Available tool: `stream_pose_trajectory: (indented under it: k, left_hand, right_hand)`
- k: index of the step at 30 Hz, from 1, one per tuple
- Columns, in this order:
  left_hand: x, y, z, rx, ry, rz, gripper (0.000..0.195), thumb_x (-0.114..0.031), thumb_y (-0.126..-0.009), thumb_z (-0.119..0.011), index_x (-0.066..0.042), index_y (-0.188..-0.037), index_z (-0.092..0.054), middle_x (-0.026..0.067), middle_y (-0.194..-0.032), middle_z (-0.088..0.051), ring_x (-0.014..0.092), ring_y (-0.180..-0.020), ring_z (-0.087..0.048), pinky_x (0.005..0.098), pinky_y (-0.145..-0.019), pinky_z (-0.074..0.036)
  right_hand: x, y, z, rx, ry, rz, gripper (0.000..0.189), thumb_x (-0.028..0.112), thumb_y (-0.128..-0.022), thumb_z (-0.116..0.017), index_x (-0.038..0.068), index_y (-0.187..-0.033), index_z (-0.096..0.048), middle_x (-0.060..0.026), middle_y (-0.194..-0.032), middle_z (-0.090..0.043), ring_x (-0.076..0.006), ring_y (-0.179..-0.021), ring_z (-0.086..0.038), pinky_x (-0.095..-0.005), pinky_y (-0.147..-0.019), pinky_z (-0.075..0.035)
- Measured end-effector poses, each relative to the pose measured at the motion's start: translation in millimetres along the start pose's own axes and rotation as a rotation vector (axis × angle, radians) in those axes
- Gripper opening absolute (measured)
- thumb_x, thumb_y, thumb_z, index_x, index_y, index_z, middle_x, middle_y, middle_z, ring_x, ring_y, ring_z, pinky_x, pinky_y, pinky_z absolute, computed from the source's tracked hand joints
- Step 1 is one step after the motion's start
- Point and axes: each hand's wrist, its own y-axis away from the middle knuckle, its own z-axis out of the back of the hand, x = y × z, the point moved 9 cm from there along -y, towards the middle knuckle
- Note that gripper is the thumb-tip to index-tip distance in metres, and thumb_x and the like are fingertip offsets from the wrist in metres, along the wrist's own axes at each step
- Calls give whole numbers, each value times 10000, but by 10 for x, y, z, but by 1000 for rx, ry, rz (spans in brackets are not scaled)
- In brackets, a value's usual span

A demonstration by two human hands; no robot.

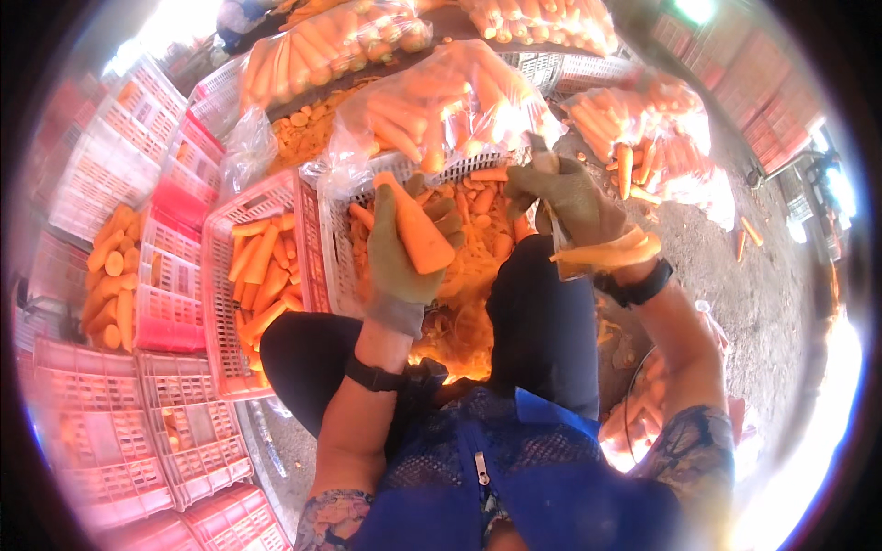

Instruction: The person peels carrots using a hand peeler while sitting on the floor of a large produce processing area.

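My left hand (406, 255), in a greenish-grey work glove, grips a thick peeled carrot (417, 224), its wide end towards me. My right hand (575, 200), gloved too, is closed on a tool (544, 162), perhaps a knife or peeler; its exact kind is unclear. A long strip of carrot peel (610, 251) hangs at the wrist side of that hand. Beneath both hands lie carrot peelings and pieces (468, 265) in a white plastic crate (337, 255) before my knees. Smooth carrots (265, 262) fill a pink crate (303, 241) on the left.
Clear bags of carrots (448, 96) rest beyond the white crate, with another carrot bag (634, 124) at the right. Pink and white crates (110, 427) are stacked along the left. Loose carrots (751, 231) lie on the dirty floor (765, 289). Part of a person (238, 21) shows at the top left.
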Motion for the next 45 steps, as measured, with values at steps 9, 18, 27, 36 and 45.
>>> stream_pose_trajectory:
  k: [9,18,27,36,45]
  left_hand:
    - [179,115,-189,94,-18,111,619,-543,-1055,-465,-93,-1480,-447,107,-1069,-654,245,-982,-660,397,-885,-550]
    - [298,261,-212,101,-267,76,501,-402,-1095,-450,-58,-1460,-443,95,-1334,-586,204,-1199,-620,334,-977,-542]
    - [-37,343,-206,-101,-286,34,614,-575,-1051,-471,-71,-1395,-537,101,-1016,-650,219,-884,-662,385,-809,-580]
    - [430,149,-115,-121,173,223,528,-522,-1093,-396,-55,-1291,-546,104,-1061,-660,228,-913,-682,387,-772,-595]
    - [181,303,-112,-124,-223,149,625,-565,-1058,-469,-45,-1395,-545,90,-1053,-641,202,-876,-646,375,-804,-589]
  right_hand:
    - [461,-68,-705,-287,-818,-218,425,296,-1043,-538,79,-679,-578,-51,-620,-569,-140,-575,-519,-275,-582,-404]
    - [61,-492,-977,-259,-727,-255,316,274,-986,-675,44,-770,-656,-60,-721,-661,-135,-690,-625,-277,-628,-476]
    - [-566,-960,-164,-585,-852,-82,352,381,-945,-698,79,-793,-602,-44,-688,-582,-145,-575,-532,-276,-550,-436]
    - [-135,-367,-961,-380,-763,-271,330,305,-983,-674,66,-757,-638,-50,-676,-633,-143,-578,-580,-284,-554,-458]
    - [-810,-999,-273,-684,-980,-140,302,334,-942,-717,89,-812,-599,-54,-707,-596,-163,-557,-525,-290,-528,-426]
